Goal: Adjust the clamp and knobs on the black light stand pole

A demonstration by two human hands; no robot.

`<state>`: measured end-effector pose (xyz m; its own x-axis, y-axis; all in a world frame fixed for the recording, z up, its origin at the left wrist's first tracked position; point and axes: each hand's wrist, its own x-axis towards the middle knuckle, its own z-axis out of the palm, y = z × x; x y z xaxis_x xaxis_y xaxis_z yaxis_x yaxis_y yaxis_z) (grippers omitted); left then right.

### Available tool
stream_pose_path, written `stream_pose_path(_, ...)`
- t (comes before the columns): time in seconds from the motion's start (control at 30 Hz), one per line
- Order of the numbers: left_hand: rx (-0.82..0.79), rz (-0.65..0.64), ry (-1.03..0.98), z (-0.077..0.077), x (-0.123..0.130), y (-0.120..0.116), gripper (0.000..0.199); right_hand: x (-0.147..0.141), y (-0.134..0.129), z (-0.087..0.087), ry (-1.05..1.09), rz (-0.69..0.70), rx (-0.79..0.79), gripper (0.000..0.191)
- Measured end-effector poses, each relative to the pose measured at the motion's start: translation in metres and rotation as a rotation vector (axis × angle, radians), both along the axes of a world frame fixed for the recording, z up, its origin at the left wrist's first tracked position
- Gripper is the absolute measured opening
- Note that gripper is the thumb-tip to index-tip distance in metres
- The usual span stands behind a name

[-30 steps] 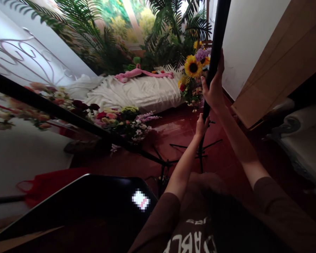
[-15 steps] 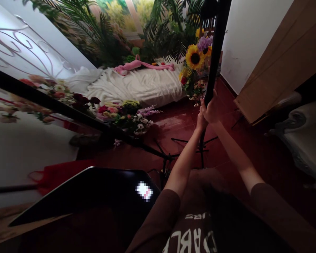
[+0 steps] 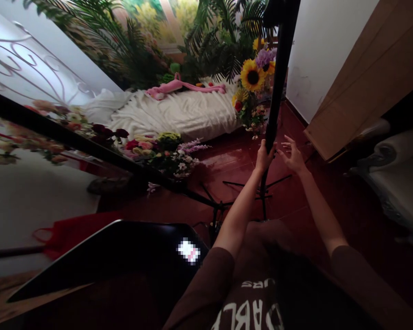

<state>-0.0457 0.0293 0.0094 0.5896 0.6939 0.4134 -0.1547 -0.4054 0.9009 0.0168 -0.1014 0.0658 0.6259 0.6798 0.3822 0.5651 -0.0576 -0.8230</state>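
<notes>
A black light stand [image 3: 277,91] rises in front of me, tilted a little to the right, its splayed legs on the red floor. My left hand [image 3: 263,157] is wrapped around its pole, low on the thick section. Just to the right of the pole, my right hand [image 3: 292,155] is in the air with its fingers apart and nothing in them. A dark fixture shows at the top edge on the pole; what it carries is out of view.
Another black pole [image 3: 89,149] slants across the left side. A dark glossy panel [image 3: 124,252] lies at the lower left by a red bag [image 3: 79,229]. Ahead are a white-draped platform [image 3: 179,112] with a pink plush toy [image 3: 172,86], sunflowers [image 3: 252,75], and a wooden board [image 3: 344,87] at right.
My right hand has let go of the pole and moved to the right, its fingers opening. My left hand stays on the pole.
</notes>
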Motion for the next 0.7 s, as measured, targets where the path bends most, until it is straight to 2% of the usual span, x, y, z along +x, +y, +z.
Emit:
stream_pose_path(0.13, 0.004, 0.005, -0.017, 0.001, 0.0, 0.0, 0.039, 0.005, -0.006, -0.018, 0.005, 0.041, -0.074, 0.062)
stream_pose_path(0.23, 0.004, -0.003, -0.013, 0.002, -0.002, -0.001, 0.038, 0.003, 0.0, -0.02, 0.086, 0.019, -0.055, 0.052)
stream_pose_path(0.3, 0.001, 0.001, -0.009, 0.002, -0.002, -0.001, 0.039, 0.002, 0.006, -0.02, 0.217, -0.017, -0.009, 0.047)
stream_pose_path(0.37, 0.008, 0.016, -0.01, 0.001, -0.001, -0.001, 0.04, 0.001, 0.013, -0.02, 0.428, -0.068, 0.043, 0.043)
stream_pose_path(0.5, 0.031, 0.023, -0.031, 0.0, 0.0, 0.0, 0.04, 0.003, 0.024, -0.018, 0.998, -0.1, 0.11, 0.027)
stream_pose_path(0.6, 0.031, 0.018, -0.034, 0.0, 0.0, 0.0, 0.038, 0.008, 0.025, -0.015, 1.371, 0.004, 0.152, 0.015)
stream_pose_path(0.7, 0.029, 0.028, -0.028, 0.001, -0.001, -0.001, 0.037, 0.013, 0.023, -0.013, 1.602, 0.153, 0.197, 0.021)
